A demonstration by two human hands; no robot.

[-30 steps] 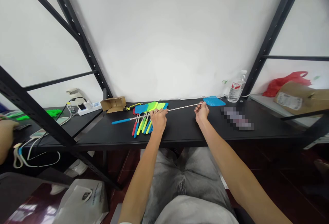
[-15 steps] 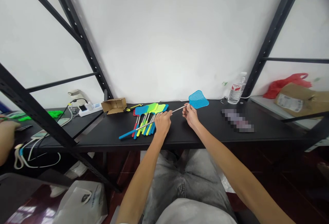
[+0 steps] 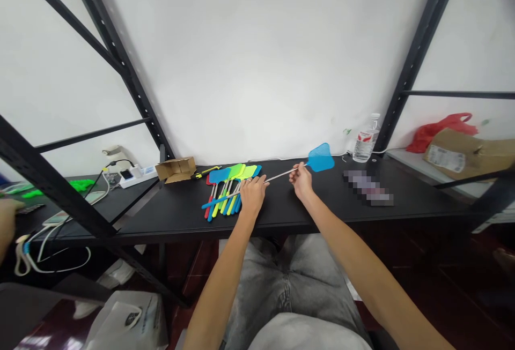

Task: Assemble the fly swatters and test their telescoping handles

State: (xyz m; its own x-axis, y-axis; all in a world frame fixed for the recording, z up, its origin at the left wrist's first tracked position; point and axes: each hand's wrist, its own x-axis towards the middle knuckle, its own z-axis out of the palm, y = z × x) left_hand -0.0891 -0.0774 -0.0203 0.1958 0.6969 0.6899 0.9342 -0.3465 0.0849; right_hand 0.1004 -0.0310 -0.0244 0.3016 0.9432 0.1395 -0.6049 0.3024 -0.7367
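Observation:
A blue fly swatter (image 3: 321, 158) with a thin metal shaft lies slantwise across both hands, its mesh head at the right and its blue grip at the left. My left hand (image 3: 252, 193) is closed around the shaft's middle, above the black table. Nearer the head, my right hand (image 3: 301, 179) pinches the shaft between thumb and fingers. To the left, several more fly swatters (image 3: 237, 172) with red, blue, green and yellow heads lie in an overlapping row, handles toward me. The held swatter's grip crosses over them, and my left hand covers part of the row.
On the black table (image 3: 161, 216) stand an open cardboard box (image 3: 176, 170) beside a yellow-black utility knife (image 3: 207, 171), and a water bottle (image 3: 365, 138) at the right. A blurred-out object (image 3: 369, 187) lies before the bottle. Black rack posts (image 3: 137, 90) rise on both sides. Another person's hand (image 3: 6, 224) is far left.
The held swatter has slid rightward, its head moving away from my right hand and its grip drawing closer to my left. Its head has turned slightly. The camera view has shifted a little.

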